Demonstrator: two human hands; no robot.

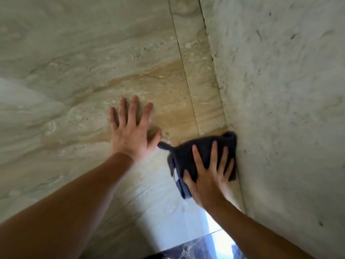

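Observation:
A folded dark grey cloth [188,152] lies flat on a beige, veined stone surface [93,71], pushed up against the corner where a second pale stone face [289,90] meets it. My right hand [209,174] presses on the cloth with straight, spread fingers. To the left of the cloth, my left hand [130,131] rests flat on the stone, fingers spread and holding nothing. Its thumb tip is close to a corner of the cloth.
A thin dark joint line [184,71] runs down the stone between two slabs. At the bottom edge, a glossy dark marbled surface [196,249] shows with a bright reflection. The right stone face is rough and pitted.

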